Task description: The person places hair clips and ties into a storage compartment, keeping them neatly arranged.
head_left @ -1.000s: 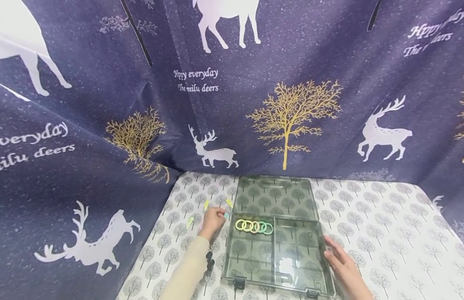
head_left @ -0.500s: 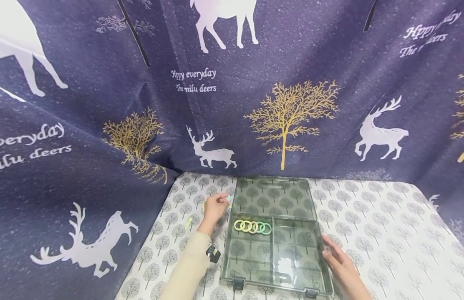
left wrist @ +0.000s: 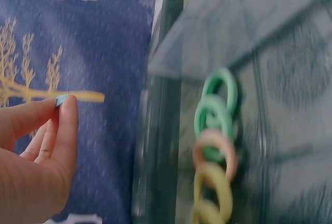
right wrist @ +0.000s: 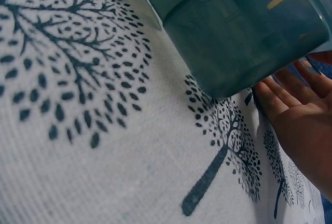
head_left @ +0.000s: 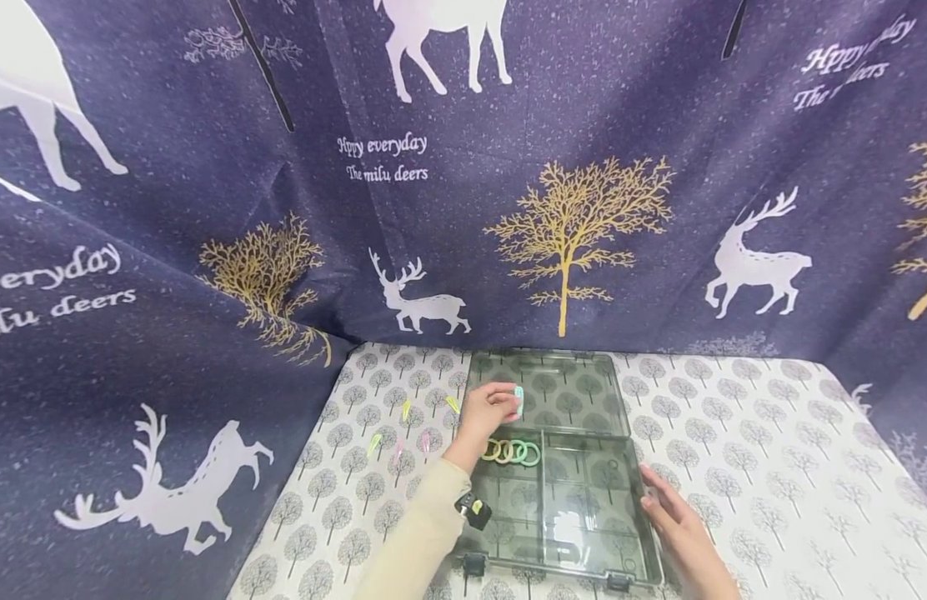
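Observation:
Pinched between thumb and fingers of my left hand [head_left: 484, 417] is a small mint-green hair clip [head_left: 519, 402]. In the head view the hand overlaps the hinge side of a clear grey-green plastic box [head_left: 583, 504], whose lid [head_left: 568, 392] lies folded back. The left wrist view shows only a bit of the clip [left wrist: 61, 99] between the fingertips. A row of overlapping rings [head_left: 519, 452], yellow, pink and green, lies in the box's back left compartment, partly hidden by the hand. With fingers extended, my right hand [head_left: 681, 525] touches the box's right wall.
Left of the box, yellow hair clips [head_left: 374, 444] and pink hair clips [head_left: 425, 441] lie on the tree-print cloth [head_left: 358, 492]. Two dark latches [head_left: 474, 565] stick out at the box's front edge. A dark blue deer-print curtain [head_left: 448, 225] hangs behind and to the left.
My left hand lifts the mint clip and carries it right, from the cloth to over the back of the box. The pink clips come into view. My right hand stays at the box's side.

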A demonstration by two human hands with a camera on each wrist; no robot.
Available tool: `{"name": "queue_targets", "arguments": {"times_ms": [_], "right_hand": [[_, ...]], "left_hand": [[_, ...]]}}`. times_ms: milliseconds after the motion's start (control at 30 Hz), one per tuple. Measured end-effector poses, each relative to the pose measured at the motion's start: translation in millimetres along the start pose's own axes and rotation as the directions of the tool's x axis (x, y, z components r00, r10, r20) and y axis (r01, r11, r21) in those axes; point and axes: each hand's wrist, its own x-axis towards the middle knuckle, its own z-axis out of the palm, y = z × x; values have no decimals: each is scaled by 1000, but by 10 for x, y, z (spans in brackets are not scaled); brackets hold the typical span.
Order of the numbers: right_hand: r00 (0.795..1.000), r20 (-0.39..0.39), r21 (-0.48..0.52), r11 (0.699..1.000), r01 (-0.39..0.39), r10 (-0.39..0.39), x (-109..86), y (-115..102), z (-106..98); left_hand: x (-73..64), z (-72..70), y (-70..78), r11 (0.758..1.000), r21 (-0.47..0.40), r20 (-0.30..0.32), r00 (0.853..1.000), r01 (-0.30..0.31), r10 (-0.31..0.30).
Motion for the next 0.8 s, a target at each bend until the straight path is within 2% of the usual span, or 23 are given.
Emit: {"name": "queue_targets", "arguments": {"times_ms": [133, 200, 300, 500, 600, 800], "right_hand": [[1000, -7, -5, 1000, -9, 9, 0, -5, -6], [1000, -7, -1, 1000, -15, 15, 0, -9, -6], [1000, -8, 2, 1000, -7, 7, -4, -6, -4], [1000, -15, -43, 999, -8, 8, -6, -16, -9], [1000, -24, -73, 997, -13, 11, 4, -23, -13], [999, -15, -102, 994, 31, -33, 17, -8, -23]], "left_hand": [[0, 257, -79, 998, -56, 25, 999, 29, -28], [1, 376, -116, 995, -82, 46, 997, 63, -59], [-33, 527, -152, 989, -108, 91, 992, 99, -90], [-65, 798, -278, 975, -139, 131, 979, 174, -156], [-99, 928, -323, 970, -153, 138, 976, 190, -170], [-202, 1203, -414, 964, -140, 114, 971, 225, -210]]}}
